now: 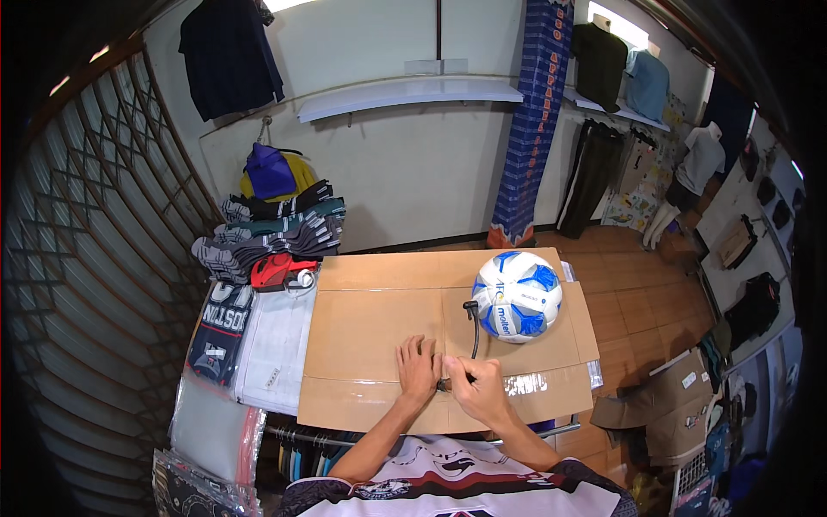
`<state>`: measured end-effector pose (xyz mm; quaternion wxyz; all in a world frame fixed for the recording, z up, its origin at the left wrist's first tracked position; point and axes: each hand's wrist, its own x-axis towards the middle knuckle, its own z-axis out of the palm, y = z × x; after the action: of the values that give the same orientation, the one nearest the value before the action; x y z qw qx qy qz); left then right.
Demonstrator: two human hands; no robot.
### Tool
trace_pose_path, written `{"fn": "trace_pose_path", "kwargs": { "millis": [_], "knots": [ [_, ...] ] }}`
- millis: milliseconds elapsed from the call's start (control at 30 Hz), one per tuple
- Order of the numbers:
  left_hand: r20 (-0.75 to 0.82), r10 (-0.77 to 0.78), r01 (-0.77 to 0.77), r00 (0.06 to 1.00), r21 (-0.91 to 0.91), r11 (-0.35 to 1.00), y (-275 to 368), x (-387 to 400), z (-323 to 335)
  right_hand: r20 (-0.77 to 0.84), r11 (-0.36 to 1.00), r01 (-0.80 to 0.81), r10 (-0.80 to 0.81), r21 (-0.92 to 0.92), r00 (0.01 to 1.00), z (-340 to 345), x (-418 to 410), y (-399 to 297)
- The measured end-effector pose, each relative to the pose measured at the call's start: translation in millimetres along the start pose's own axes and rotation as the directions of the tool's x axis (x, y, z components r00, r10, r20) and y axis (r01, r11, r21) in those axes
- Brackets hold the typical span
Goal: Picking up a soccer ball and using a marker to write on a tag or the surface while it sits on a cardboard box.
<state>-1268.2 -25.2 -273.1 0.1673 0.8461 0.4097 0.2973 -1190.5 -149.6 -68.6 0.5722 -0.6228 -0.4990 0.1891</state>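
Note:
A white and blue Molten football (517, 297) rests on a flattened cardboard sheet (368, 323) before me. A black hose (476, 336) with an angled nozzle (470, 305) runs from the ball's left side down to my right hand (479, 391). That hand is curled into a fist at the hose's lower end, and most of what it grips is hidden. Beside it, my left hand (417, 368) lies with fingers apart on the cardboard. A small dark piece (443, 385) shows between both hands; I cannot tell what it is.
Left of the cardboard lie a red tool (279, 271), stacked socks (278, 232), a folded navy jersey (219, 329) and plastic-wrapped garments (213, 420). A folding metal gate (110, 258) stands at far left. A metal rail (568, 429) runs along the table's near edge. Cardboard boxes (672, 407) sit at right.

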Motion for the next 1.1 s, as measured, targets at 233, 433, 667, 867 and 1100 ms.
{"fn": "trace_pose_path", "kwargs": {
  "millis": [233, 433, 667, 867, 1100],
  "knots": [
    [0.015, 0.009, -0.009, 1.000, -0.010, 1.000, 3.4, 1.6, -4.1, -0.068, 0.997, 0.078, -0.080, -0.022, 0.994, 1.9, -1.3, -6.5],
    [0.004, 0.017, -0.017, 1.000, -0.007, 1.000, 4.9, 1.6, -6.1, -0.107, 1.000, 0.000, -0.002, -0.013, 0.994, 18.1, 0.6, 33.2],
    [-0.009, 0.020, -0.020, 1.000, -0.013, 1.000, 4.5, 2.5, -4.8, -0.098, 0.999, 0.002, -0.006, -0.041, 0.995, 22.3, -3.5, 49.5],
    [0.008, 0.004, -0.004, 1.000, -0.006, 1.000, 2.5, 0.7, -5.7, -0.042, 0.999, 0.036, -0.037, -0.024, 0.998, -0.5, 2.4, -13.9],
    [0.007, 0.029, -0.029, 1.000, 0.014, 0.999, 2.3, 0.8, -3.4, -0.048, 0.998, 0.028, -0.031, -0.065, 0.998, 8.5, 8.2, 11.3]
  ]
}}
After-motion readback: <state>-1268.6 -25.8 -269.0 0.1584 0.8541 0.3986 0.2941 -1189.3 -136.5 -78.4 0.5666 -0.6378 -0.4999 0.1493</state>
